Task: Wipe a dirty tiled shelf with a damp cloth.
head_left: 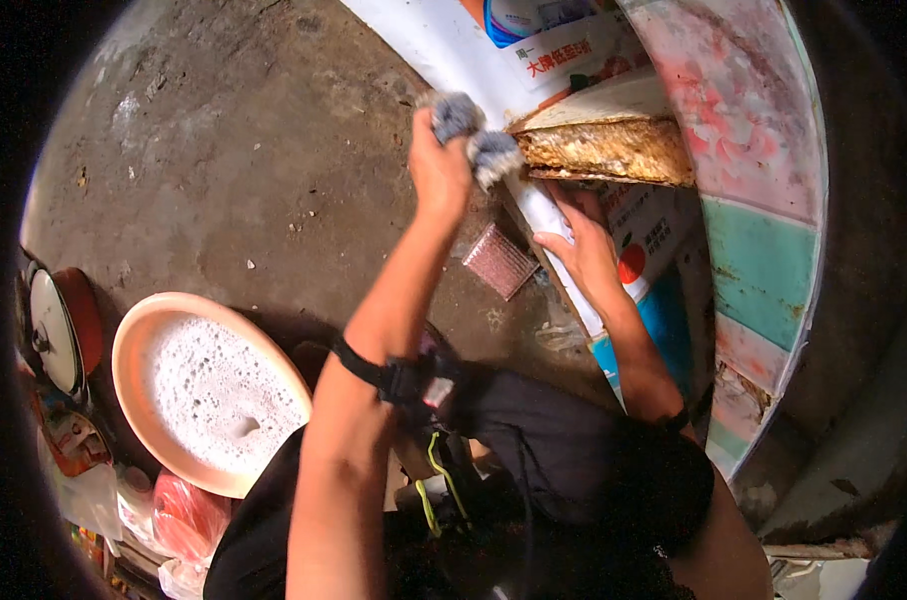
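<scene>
Farther out, the left hand (442, 170) clamps a fluffy grey-and-white cloth (456, 117) at the left side of a long white printed board (544, 212). Nearer, the right hand (589, 255) touches the board; whether it grips, I cannot tell.

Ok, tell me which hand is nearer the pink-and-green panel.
Right. The right hand is left of the pink-and-green panel, at a white strip; the left hand, holding a grey cloth, is farther left.
</scene>
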Motion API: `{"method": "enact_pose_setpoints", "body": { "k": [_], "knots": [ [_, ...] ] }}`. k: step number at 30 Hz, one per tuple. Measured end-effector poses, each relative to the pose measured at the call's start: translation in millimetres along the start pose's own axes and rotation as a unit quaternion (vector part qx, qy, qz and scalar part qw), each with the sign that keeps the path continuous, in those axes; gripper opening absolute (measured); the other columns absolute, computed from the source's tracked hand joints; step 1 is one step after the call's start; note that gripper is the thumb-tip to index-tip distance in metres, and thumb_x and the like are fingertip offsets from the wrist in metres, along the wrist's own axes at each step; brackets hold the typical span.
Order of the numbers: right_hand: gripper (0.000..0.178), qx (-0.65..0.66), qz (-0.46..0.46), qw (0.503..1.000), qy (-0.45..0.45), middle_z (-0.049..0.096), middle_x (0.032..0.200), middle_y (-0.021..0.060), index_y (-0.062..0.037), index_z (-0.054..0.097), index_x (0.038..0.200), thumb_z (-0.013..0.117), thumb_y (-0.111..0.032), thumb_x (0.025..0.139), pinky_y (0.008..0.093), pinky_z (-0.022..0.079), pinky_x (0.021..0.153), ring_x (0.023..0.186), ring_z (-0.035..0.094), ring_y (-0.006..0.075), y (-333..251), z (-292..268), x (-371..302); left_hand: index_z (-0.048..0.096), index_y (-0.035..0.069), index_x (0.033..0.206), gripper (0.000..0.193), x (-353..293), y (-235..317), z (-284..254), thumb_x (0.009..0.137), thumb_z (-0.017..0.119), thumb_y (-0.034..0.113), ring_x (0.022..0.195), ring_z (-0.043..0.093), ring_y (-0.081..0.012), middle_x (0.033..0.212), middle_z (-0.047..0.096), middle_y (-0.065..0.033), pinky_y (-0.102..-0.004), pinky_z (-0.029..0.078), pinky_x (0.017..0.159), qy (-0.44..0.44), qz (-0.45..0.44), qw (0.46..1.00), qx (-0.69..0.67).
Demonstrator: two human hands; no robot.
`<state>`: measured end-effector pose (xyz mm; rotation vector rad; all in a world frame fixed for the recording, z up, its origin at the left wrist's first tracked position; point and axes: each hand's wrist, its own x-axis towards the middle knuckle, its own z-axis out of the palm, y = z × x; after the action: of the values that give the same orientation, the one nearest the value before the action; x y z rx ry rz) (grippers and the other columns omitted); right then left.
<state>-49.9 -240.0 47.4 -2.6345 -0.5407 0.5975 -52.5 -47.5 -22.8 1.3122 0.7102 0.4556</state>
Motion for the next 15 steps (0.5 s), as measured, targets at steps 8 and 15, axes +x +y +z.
{"method": "enact_pose_setpoints", "body": {
  "k": [8, 15],
  "knots": [
    [0.058, -0.009, 0.036, 0.999, -0.021, 0.056, 0.106, 0.0198, -0.0084, 0.044, 0.125, 0.065, -0.023, 0.073, 0.0343, 0.044, 0.078, 0.093, 0.056, 0.0304, 1.2, -4.2, 3.7, 0.046, 0.003, 0.107, 0.036, -10.9, 8.3, 4.9, 0.071, 0.045, -0.005, 0.089, 0.059, -0.0300, 0.093, 0.059, -0.0187, -0.0361, 0.044, 0.079, 0.003, 0.060, 0.998, 0.029],
    [0.057, 0.036, 0.002, 0.999, -0.016, 0.057, 0.105, 0.0200, -0.0077, 0.044, 0.125, 0.064, -0.018, 0.073, 0.0322, 0.043, 0.079, 0.092, 0.057, 0.0285, 10.9, 5.6, 4.7, 0.046, 0.005, 0.112, 0.039, -83.4, -11.3, 9.0, 0.074, 0.055, 0.001, 0.089, 0.056, -0.0235, 0.096, 0.057, -0.0168, -0.0332, 0.044, 0.080, -0.165, -0.073, 0.982, 0.053]
  ]
}}
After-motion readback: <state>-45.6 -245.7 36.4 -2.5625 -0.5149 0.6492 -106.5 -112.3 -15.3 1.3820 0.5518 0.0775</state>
